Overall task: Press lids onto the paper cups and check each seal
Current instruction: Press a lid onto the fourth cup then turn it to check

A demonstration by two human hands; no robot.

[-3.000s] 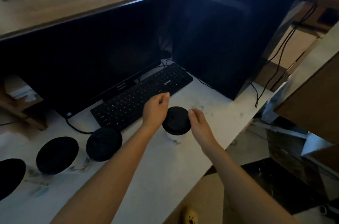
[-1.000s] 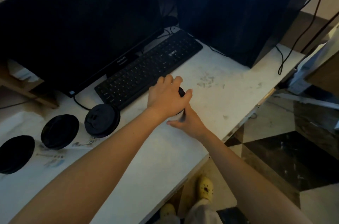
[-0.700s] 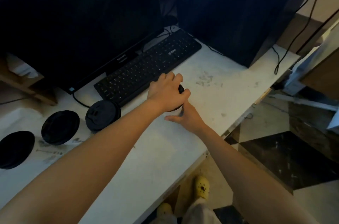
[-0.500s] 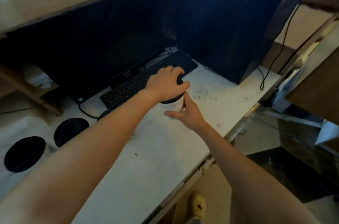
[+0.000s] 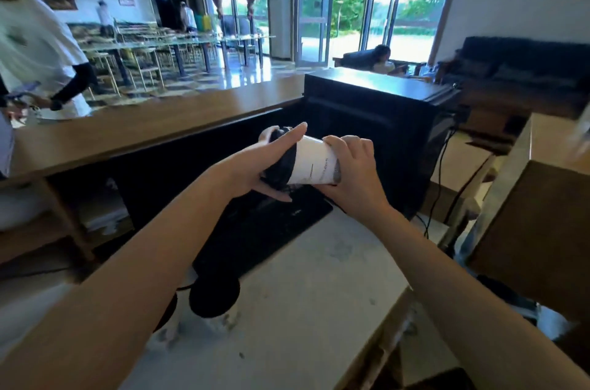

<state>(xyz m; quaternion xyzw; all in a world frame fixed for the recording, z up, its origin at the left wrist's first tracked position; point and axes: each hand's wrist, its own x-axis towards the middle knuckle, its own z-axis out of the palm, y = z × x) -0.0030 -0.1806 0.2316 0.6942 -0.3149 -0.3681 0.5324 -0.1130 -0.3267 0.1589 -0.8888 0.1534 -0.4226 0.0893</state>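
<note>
I hold the white paper cup with its black plastic lid raised in the air above the black keyboard, tipped on its side. Its long axis runs left to right, lid end toward my left hand, base toward my right hand. Left fingers are wrapped around the lid rim; right fingers are clasped around the base. Half a second ago the cup stood upright on the white counter beside that keyboard, my left palm pressing down. Judged: seal check under way.
</note>
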